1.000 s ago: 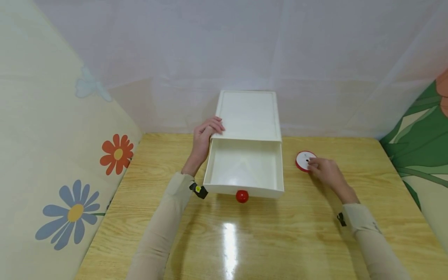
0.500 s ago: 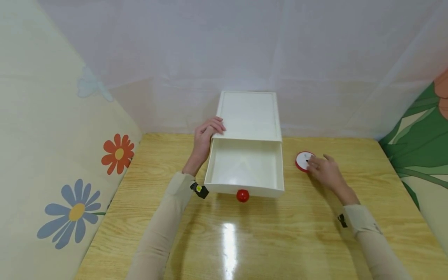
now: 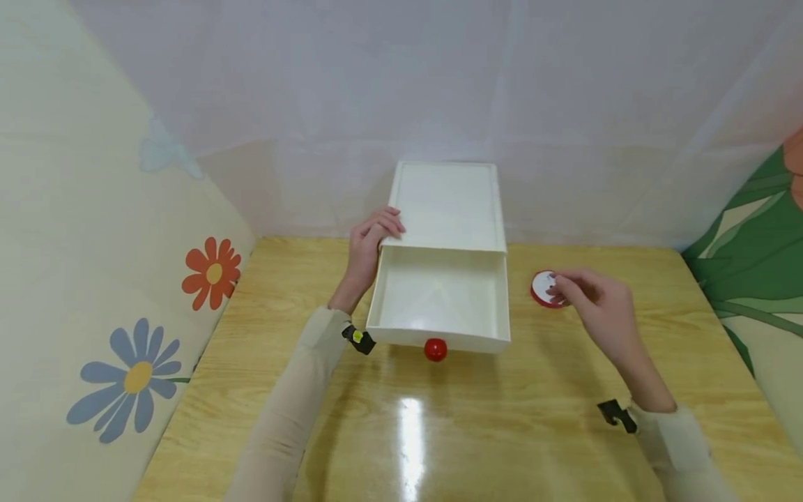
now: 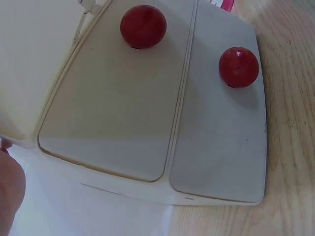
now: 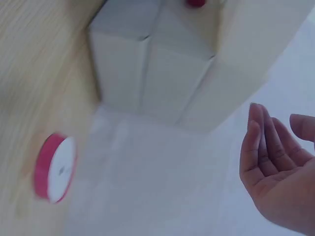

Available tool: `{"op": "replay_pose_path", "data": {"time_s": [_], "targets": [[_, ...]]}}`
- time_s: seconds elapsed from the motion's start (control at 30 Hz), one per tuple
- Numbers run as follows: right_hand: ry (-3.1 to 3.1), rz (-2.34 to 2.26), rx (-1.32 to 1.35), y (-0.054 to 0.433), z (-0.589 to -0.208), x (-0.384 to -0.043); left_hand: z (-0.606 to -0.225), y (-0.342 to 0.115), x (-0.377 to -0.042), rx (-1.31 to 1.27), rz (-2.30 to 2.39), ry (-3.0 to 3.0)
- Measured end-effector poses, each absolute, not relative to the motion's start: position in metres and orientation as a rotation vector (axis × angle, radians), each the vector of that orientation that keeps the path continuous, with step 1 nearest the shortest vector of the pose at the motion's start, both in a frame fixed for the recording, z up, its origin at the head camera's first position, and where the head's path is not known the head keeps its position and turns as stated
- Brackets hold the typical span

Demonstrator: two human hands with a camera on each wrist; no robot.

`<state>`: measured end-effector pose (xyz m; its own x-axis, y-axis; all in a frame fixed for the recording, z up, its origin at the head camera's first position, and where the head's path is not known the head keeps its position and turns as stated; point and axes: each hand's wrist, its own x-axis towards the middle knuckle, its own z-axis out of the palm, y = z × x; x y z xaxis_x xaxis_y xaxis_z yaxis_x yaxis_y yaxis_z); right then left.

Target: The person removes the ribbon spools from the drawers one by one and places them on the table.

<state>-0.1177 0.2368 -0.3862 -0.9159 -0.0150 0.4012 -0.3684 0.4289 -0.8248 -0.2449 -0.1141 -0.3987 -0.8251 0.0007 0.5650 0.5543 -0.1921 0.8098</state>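
Note:
My left hand (image 3: 371, 240) grips the left top edge of a white drawer cabinet (image 3: 448, 206), fingers over the top. The cabinet's top drawer (image 3: 439, 293) is pulled out, bare inside, with a red knob (image 3: 436, 350) on its front. My right hand (image 3: 603, 310) hovers right of the cabinet, fingers loosely bent and thumb apart, nothing held. A spool of red ribbon (image 3: 543, 287) with a white face lies on the table; the right fingertips overlap it in the head view. The right wrist view shows the spool (image 5: 55, 168) well apart from the hand.
Two closed lower drawers with round red knobs (image 4: 143, 26) show in the left wrist view. The wooden table (image 3: 502, 432) meets a pale cloth backdrop (image 3: 564, 125) behind the cabinet. Flower-printed panels (image 3: 94, 279) flank both sides.
My right hand has come away from the spool, drawing up and back to the right. The spool stays in nearly the same place. Left hand and cabinet hold still.

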Motion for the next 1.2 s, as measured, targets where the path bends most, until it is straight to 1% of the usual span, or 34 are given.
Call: {"op": "replay_pose_path", "data": {"time_s": [0.2,0.4,0.63,1.0,1.2], "targets": [[-2.248,1.542,0.483,0.209,-0.362,-0.087,-0.397,-0.113,-0.245,-0.629,-2.087,-1.704],[-2.140,1.377,0.717,0.192,-0.361,-0.069,-0.396,-0.110,-0.246,-0.627,-2.088,-1.709],[-2.026,1.230,1.028,0.172,-0.367,-0.065,-0.395,-0.110,-0.245,-0.619,-2.087,-1.721],[-2.186,1.131,1.194,0.143,-0.381,-0.060,-0.396,-0.113,-0.245,-0.639,-2.082,-1.680],[-2.128,1.063,1.254,0.128,-0.390,-0.065,-0.396,-0.113,-0.245,-0.640,-2.076,-1.672]]}}
